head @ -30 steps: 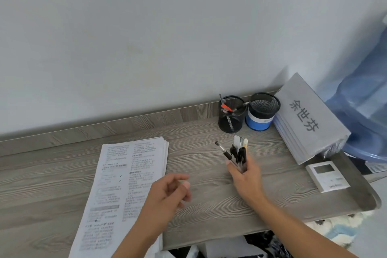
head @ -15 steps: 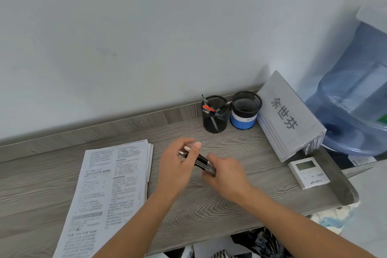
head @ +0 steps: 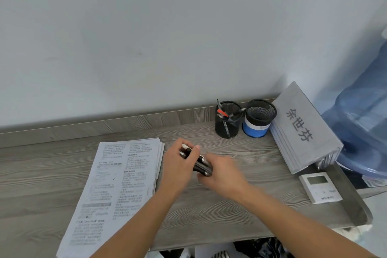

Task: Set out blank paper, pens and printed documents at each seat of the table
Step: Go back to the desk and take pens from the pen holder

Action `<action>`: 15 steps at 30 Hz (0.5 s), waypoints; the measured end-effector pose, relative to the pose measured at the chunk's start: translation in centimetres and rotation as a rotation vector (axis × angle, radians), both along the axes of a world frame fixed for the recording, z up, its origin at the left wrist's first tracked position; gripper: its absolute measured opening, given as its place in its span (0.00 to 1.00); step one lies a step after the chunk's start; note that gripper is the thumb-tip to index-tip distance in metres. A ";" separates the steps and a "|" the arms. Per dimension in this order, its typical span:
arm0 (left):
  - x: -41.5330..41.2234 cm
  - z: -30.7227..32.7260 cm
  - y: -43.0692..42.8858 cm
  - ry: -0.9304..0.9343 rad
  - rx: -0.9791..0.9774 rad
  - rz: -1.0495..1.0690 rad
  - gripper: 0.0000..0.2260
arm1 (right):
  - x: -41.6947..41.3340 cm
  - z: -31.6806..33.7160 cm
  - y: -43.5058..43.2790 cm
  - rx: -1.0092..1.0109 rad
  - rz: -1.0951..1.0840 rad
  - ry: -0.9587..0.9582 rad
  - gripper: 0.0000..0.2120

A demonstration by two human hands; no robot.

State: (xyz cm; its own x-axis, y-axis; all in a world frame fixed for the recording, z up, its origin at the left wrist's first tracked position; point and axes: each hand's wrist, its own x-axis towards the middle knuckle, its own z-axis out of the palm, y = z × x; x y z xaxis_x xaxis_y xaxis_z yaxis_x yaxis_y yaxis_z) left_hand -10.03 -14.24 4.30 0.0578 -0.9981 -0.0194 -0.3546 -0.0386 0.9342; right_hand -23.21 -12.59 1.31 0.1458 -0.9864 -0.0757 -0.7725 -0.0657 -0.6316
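Left hand (head: 178,166) curled round the upper end of a bundle of pens (head: 201,164), right hand (head: 222,174) clasping its lower end, bundle held over the grey surface (head: 247,211) just right of the printed documents (head: 117,182), grey name card (head: 301,130) reading 余世芬

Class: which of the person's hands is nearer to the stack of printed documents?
Left. The left hand grips the pens just right of the stack of printed documents; the right hand holds their other end, farther right.

An office: mesh pen holders (head: 228,120), name placards (head: 303,128), water jug (head: 362,115).
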 end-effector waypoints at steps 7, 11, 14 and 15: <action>1.6 -1.2 1.2 0.128 0.001 0.115 0.09 | 0.8 0.3 1.4 0.182 0.046 0.008 0.09; 2.1 -0.7 1.3 0.462 0.079 0.330 0.38 | 2.1 1.5 1.5 0.310 -0.004 -0.210 0.12; 2.8 -0.2 1.2 0.677 0.156 0.326 0.29 | 3.4 2.6 1.5 0.434 0.050 -0.244 0.12; 3.1 0.1 1.2 0.741 0.154 0.312 0.23 | 3.8 2.9 1.6 0.471 0.075 -0.258 0.12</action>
